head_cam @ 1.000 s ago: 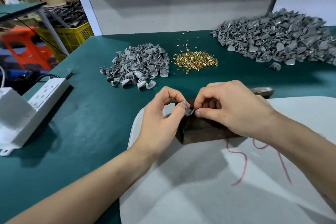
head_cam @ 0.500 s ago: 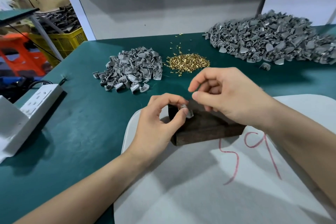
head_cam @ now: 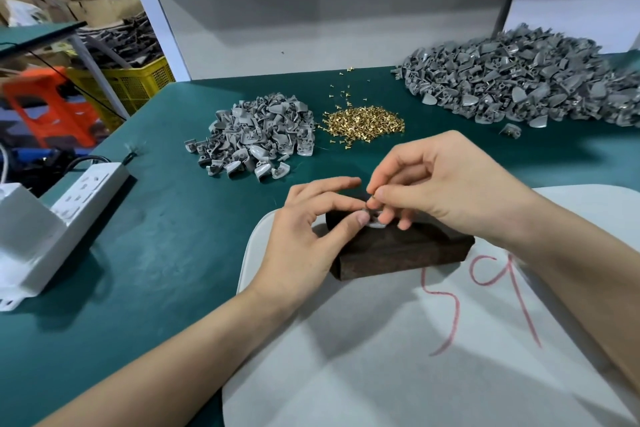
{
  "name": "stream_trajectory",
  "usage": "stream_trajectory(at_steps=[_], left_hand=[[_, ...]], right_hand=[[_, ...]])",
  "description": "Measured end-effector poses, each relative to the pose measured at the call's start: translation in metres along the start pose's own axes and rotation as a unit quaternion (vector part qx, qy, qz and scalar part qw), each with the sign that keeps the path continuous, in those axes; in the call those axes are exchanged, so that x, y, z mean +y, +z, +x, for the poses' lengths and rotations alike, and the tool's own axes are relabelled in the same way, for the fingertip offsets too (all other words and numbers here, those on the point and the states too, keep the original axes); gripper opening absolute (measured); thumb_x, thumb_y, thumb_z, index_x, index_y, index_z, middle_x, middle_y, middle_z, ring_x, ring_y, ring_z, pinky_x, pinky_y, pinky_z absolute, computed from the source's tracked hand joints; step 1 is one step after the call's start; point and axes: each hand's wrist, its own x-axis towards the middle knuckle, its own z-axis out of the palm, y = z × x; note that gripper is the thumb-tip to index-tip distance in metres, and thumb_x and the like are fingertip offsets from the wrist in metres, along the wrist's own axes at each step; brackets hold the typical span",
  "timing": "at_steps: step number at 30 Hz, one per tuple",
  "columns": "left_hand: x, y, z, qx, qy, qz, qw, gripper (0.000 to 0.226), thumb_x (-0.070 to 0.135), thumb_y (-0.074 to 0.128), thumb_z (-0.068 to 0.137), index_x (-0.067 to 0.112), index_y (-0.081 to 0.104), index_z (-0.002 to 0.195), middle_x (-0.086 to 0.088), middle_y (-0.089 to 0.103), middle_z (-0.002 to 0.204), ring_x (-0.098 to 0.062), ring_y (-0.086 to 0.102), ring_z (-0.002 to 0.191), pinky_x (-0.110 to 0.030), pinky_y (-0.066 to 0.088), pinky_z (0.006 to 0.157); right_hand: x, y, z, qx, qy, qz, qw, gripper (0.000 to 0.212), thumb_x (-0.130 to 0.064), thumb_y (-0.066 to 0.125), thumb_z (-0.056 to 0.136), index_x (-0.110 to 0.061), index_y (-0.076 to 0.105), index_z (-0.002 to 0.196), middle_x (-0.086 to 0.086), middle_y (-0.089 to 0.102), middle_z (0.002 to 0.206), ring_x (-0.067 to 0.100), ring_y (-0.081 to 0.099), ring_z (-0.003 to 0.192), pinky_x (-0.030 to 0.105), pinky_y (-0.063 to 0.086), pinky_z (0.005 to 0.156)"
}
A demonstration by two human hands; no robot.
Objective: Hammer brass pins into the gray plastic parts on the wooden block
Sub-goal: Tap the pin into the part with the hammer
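On the dark wooden block (head_cam: 398, 253), which sits on a white pad (head_cam: 381, 357) toward the near right of the green worktop (head_cam: 173, 253), the left hand (head_cam: 304, 239) pinches a gray plastic part (head_cam: 375, 223) between thumb and fingertip. The right hand (head_cam: 450, 191) hovers just above it, thumb and forefinger closed on a tiny brass pin (head_cam: 370, 196). Toward the far edge lie a heap of loose pins (head_cam: 363, 123) and two gray piles (head_cam: 256, 139).

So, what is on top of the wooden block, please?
A gray part, gripped by the left hand; the right hand pinches a brass pin above. Hands hide the rest.
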Motion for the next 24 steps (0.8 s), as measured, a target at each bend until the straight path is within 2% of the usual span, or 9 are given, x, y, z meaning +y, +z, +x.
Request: stream_trajectory(at_steps=[3, 7, 10, 14, 19, 21, 24], left_hand=[[0.0, 0.0, 0.0, -0.004, -0.005, 0.014, 1.0, 0.006, 0.016, 0.073, 0.082, 0.02, 0.076, 0.086, 0.014, 0.066, 0.113, -0.005, 0.048, 0.119, -0.012, 0.034, 0.097], [0.0, 0.001, 0.001, -0.018, -0.001, 0.031, 0.999, 0.011, 0.014, 0.073, 0.082, 0.025, 0.073, 0.086, 0.017, 0.062, 0.114, -0.004, 0.045, 0.118, -0.002, 0.03, 0.089], [-0.002, 0.003, 0.001, -0.027, 0.012, 0.07, 0.997, 0.007, 0.026, 0.066, 0.081, 0.028, 0.069, 0.087, 0.019, 0.06, 0.115, -0.003, 0.043, 0.118, -0.008, 0.028, 0.096], [-0.005, 0.003, 0.001, -0.013, 0.028, 0.067, 0.997, 0.011, 0.026, 0.062, 0.08, 0.022, 0.07, 0.086, 0.016, 0.062, 0.11, -0.003, 0.046, 0.114, -0.01, 0.031, 0.094], [-0.006, 0.003, 0.0, 0.029, 0.022, 0.006, 0.999, 0.005, 0.025, 0.061, 0.083, 0.022, 0.064, 0.079, 0.013, 0.065, 0.102, -0.007, 0.052, 0.109, -0.012, 0.036, 0.09], [-0.005, 0.004, -0.001, 0.032, 0.026, -0.016, 0.999, 0.007, 0.025, 0.061, 0.085, 0.021, 0.064, 0.081, 0.01, 0.067, 0.095, -0.013, 0.055, 0.103, -0.017, 0.039, 0.089], [-0.004, 0.004, -0.002, 0.023, 0.032, -0.022, 0.999, 0.006, 0.024, 0.061, 0.088, 0.019, 0.064, 0.085, 0.006, 0.066, 0.087, -0.016, 0.058, 0.096, -0.023, 0.043, 0.087]], right_hand=[[0.001, -0.002, 0.0, -0.01, -0.008, -0.049, 0.999, 0.014, -0.001, 0.072, 0.075, -0.014, 0.072, 0.069, 0.008, 0.068, 0.059, 0.011, 0.058, 0.047, 0.018, 0.046, 0.047], [0.004, -0.004, 0.001, -0.013, 0.003, -0.082, 0.997, 0.013, -0.006, 0.075, 0.072, -0.018, 0.073, 0.068, 0.004, 0.067, 0.06, 0.009, 0.05, 0.043, 0.016, 0.04, 0.045], [0.005, -0.002, 0.001, -0.01, 0.014, -0.089, 0.996, 0.013, -0.01, 0.076, 0.069, -0.022, 0.074, 0.068, 0.0, 0.068, 0.06, 0.002, 0.05, 0.046, 0.015, 0.039, 0.044], [0.006, 0.002, 0.001, -0.015, 0.0, -0.125, 0.992, 0.014, -0.018, 0.076, 0.067, -0.031, 0.074, 0.071, -0.011, 0.065, 0.056, -0.003, 0.052, 0.049, 0.009, 0.037, 0.047], [0.007, 0.004, -0.001, 0.011, 0.001, -0.152, 0.988, 0.01, -0.023, 0.073, 0.07, -0.033, 0.072, 0.07, -0.013, 0.061, 0.05, 0.002, 0.051, 0.041, 0.02, 0.044, 0.046], [0.005, 0.005, -0.001, 0.021, -0.007, -0.168, 0.986, 0.012, -0.02, 0.073, 0.071, -0.028, 0.07, 0.064, -0.015, 0.059, 0.047, 0.003, 0.052, 0.038, 0.017, 0.044, 0.044], [0.0, 0.009, -0.003, 0.023, -0.022, -0.226, 0.974, 0.019, -0.018, 0.074, 0.073, -0.03, 0.067, 0.06, -0.023, 0.053, 0.042, -0.005, 0.052, 0.043, 0.007, 0.036, 0.045]])
